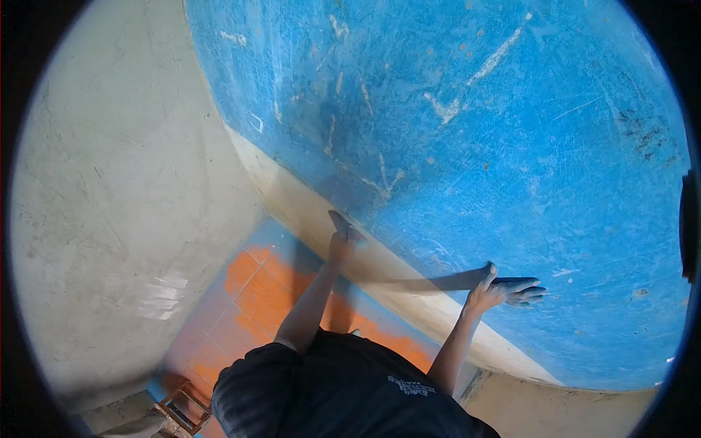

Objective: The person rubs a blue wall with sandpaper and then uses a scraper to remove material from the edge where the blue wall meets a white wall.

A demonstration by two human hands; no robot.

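Both hands reach up from the dark shirt (343, 387) and stand well apart, the left hand (341, 247) over the pale band at the blue edge and the right hand (496, 290) farther over, on the blue-painted wall (453, 168). That scuffed wall spreads beyond and above both hands, marked with whitish scrapes, small tan chips and, far to the right of the right hand, a patch of dark specks. The right hand is open, its thumb raised and its greyish, dusty fingers pointing right across the paint; a dark shape lies beside them, and whether it is shadow or something held cannot be told. At the left hand, dark tips angle toward the wall, too shaded to show whether the fingers close on anything.

Under the blue, the cream band (398, 281) runs diagonally past both hands. Below the left hand lies the tiled floor (252, 296), orange with blue-grey dusty margins. Left of that hand rises a beige wall (124, 160), with a brown wooden frame (182, 409) at its foot.
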